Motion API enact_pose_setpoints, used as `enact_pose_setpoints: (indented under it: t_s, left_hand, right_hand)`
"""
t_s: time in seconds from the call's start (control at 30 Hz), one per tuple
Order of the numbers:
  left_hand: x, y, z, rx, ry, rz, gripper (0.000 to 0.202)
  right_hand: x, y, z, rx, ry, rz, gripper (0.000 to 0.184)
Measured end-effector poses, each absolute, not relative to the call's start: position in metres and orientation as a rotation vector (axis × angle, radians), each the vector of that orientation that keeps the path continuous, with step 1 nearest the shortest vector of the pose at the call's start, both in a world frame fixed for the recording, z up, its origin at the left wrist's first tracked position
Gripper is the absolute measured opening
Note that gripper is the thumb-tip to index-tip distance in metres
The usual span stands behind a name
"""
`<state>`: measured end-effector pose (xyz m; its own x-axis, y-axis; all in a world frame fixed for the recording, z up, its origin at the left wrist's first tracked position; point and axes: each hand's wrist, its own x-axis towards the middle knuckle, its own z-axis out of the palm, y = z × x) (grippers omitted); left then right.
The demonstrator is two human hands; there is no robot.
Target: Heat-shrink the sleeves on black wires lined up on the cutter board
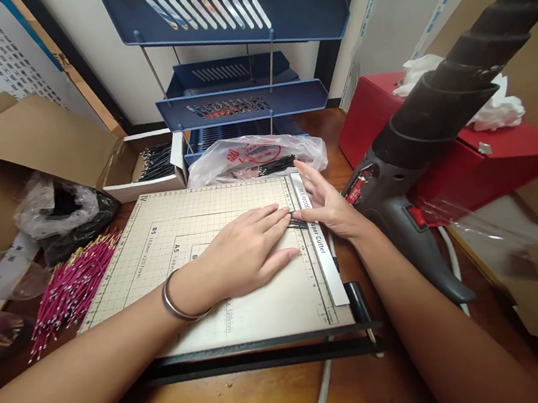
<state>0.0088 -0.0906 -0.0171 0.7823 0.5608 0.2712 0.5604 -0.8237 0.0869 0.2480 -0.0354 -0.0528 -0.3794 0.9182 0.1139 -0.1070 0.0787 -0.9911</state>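
A beige paper cutter [194,238] with a printed grid lies on the wooden table. My left hand [250,250] lies flat on its board, fingers stretched toward the right edge, a metal bangle on the wrist. A small bundle of black wires [298,222] rests at the cutter's ruler strip [323,254], under the left fingertips. My right hand [326,204] lies on the strip beside it, fingers extended and touching the bundle's end.
A heat gun [398,204] stands right of the cutter, before a red box [490,152]. A plastic bag [253,154] with black wires and a white box [146,168] of them sit behind. Magenta wires [70,290] lie at left. Blue trays [240,99] stand at the back.
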Motion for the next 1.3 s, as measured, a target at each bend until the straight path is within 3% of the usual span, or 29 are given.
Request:
enact_pose_setpoints:
  t_s: [0.37, 0.73, 1.03, 1.3]
  left_hand:
    - [0.009, -0.090, -0.016, 2.970, 0.890, 0.490, 0.064]
    - [0.012, -0.091, -0.014, 2.954, 0.958, 0.359, 0.066]
    - [0.012, -0.092, -0.014, 2.963, 0.999, 0.288, 0.069]
    - [0.013, -0.092, -0.012, 2.952, 1.004, 0.302, 0.067]
  right_hand:
    - [0.243, -0.035, -0.063, -0.805, -1.290, 1.506, 0.091]
    - [0.234, -0.035, -0.062, -0.873, -1.236, 1.480, 0.085]
    - [0.237, -0.036, -0.058, -0.920, -1.402, 1.376, 0.093]
    - [0.232, -0.035, -0.060, -0.945, -1.359, 1.297, 0.085]
